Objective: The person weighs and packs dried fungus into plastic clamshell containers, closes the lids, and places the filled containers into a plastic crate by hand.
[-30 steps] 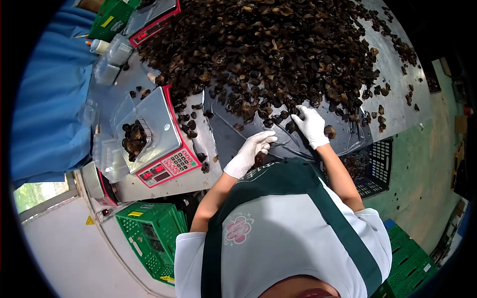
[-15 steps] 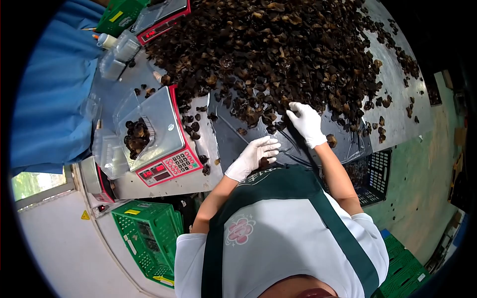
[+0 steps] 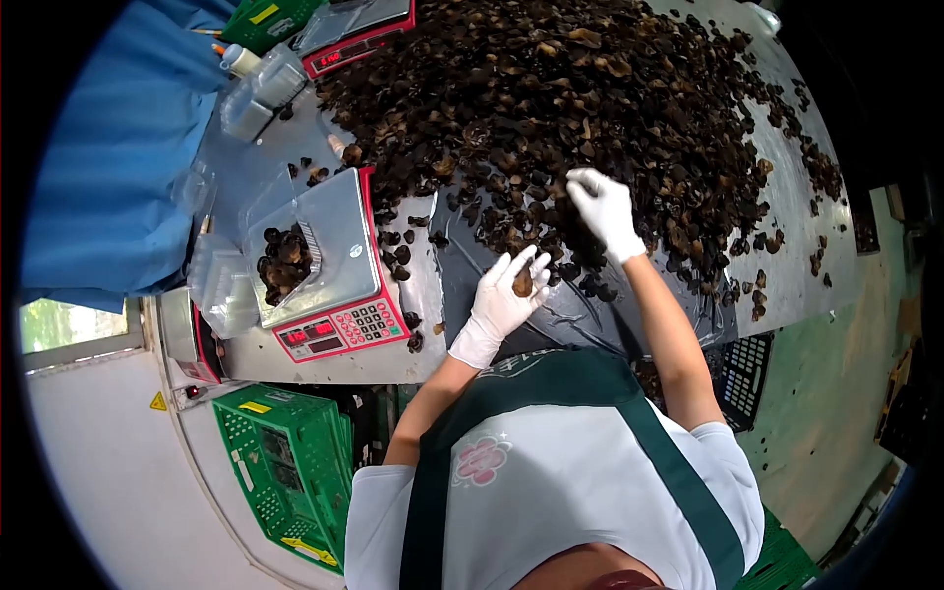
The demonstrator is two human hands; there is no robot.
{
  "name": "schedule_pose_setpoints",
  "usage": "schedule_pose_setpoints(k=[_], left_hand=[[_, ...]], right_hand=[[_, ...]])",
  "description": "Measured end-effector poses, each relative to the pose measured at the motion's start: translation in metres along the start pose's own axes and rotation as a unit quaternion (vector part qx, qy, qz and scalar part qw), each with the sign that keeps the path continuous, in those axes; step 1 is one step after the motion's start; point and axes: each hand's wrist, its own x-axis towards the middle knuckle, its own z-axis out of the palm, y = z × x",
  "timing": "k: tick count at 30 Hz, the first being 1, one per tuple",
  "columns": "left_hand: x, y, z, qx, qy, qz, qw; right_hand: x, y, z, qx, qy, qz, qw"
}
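Observation:
A wide heap of dark brown wood ear mushrooms (image 3: pixel 511 108) covers the far side of the table. My left hand (image 3: pixel 500 307), in a white glove, is at the heap's near edge. A brown wood ear mushroom (image 3: pixel 522 283) lies against its curled fingers. My right hand (image 3: pixel 606 211), gloved too, reaches over the near part of the heap. Its fingers are bent together near the thumb, and whatever may be between them is hidden. On a red-framed scale (image 3: pixel 339 251) to the left stands a clear plastic box (image 3: pixel 313 246) with mushrooms inside.
Empty clear boxes (image 3: pixel 221 285) are stacked left of the scale. A second scale (image 3: pixel 359 39) stands at the back left. Green crates (image 3: pixel 280 462) are below the table at left, a black crate (image 3: pixel 747 379) at right. Loose mushrooms lie on the metal tabletop (image 3: pixel 787 256).
My left hand has moved up toward the heap and turned, so the mushroom in it shows more. My right hand has moved slightly farther over the heap, its fingers drawing closer together.

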Motion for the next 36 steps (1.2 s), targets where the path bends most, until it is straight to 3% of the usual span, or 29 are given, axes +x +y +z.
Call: schedule_pose_setpoints(k=[2, 4, 5, 6, 7, 8, 12, 14, 18, 20, 22, 24, 26, 27, 28, 30, 32, 36], left_hand=[[0.005, 0.002, 0.015, 0.024, 0.01, 0.048, 0.998], [0.013, 0.004, 0.016, 0.054, -0.002, 0.102, 0.993], [0.017, 0.005, 0.015, 0.042, 0.037, 0.096, 0.994], [0.021, 0.007, 0.013, 0.029, 0.074, 0.09, 0.993], [0.023, 0.009, 0.016, 0.042, 0.064, 0.079, 0.994], [0.024, 0.005, 0.019, 0.032, 0.175, 0.093, 0.98], [0.017, 0.007, -0.004, -0.016, 0.13, 0.026, 0.991], [0.011, 0.006, 0.005, -0.06, 0.136, 0.014, 0.989], [0.0, 0.001, 0.032, -0.092, 0.175, 0.087, 0.976], [0.002, 0.004, 0.028, -0.096, 0.172, 0.095, 0.976], [0.003, 0.007, 0.017, -0.039, 0.081, 0.067, 0.994], [0.007, 0.005, 0.024, 0.023, 0.094, 0.079, 0.992], [0.008, 0.002, 0.021, 0.044, 0.081, 0.07, 0.993], [0.005, 0.002, 0.027, 0.054, 0.108, 0.057, 0.991], [0.002, 0.0, 0.029, 0.061, 0.132, 0.058, 0.988], [-0.002, 0.002, 0.012, 0.023, 0.08, 0.037, 0.996], [-0.012, 0.009, 0.004, 0.091, 0.143, 0.067, 0.983], [-0.064, 0.044, 0.053, 0.24, 0.235, 0.251, 0.908]], right_hand=[[-0.015, -0.012, -0.007, 0.038, -0.156, -0.069, 0.985], [-0.011, -0.054, -0.024, 0.005, -0.349, 0.07, 0.935], [-0.014, -0.031, -0.009, 0.061, -0.272, 0.009, 0.96], [-0.002, -0.051, -0.015, -0.02, -0.27, 0.048, 0.961], [0.006, -0.041, -0.005, -0.076, -0.217, 0.016, 0.973], [0.015, -0.028, 0.008, -0.131, -0.161, -0.018, 0.978], [0.056, -0.001, 0.05, -0.234, -0.021, -0.147, 0.961], [0.067, 0.016, 0.065, -0.278, -0.073, -0.135, 0.948], [0.055, 0.015, 0.065, -0.171, 0.024, -0.109, 0.979], [0.037, -0.02, 0.039, -0.056, -0.048, 0.013, 0.997], [0.008, -0.041, 0.021, 0.049, -0.11, 0.005, 0.993], [-0.02, -0.05, 0.008, 0.018, -0.225, -0.065, 0.972], [-0.042, -0.068, -0.006, 0.009, -0.252, -0.046, 0.967], [-0.051, -0.051, -0.004, -0.023, -0.209, -0.085, 0.974], [-0.054, -0.057, -0.013, -0.007, -0.2, -0.043, 0.979], [-0.062, -0.051, -0.024, 0.001, -0.199, 0.125, 0.972], [-0.078, -0.013, -0.015, 0.042, -0.133, 0.084, 0.987], [-0.097, -0.016, -0.023, -0.006, -0.18, 0.096, 0.979]])
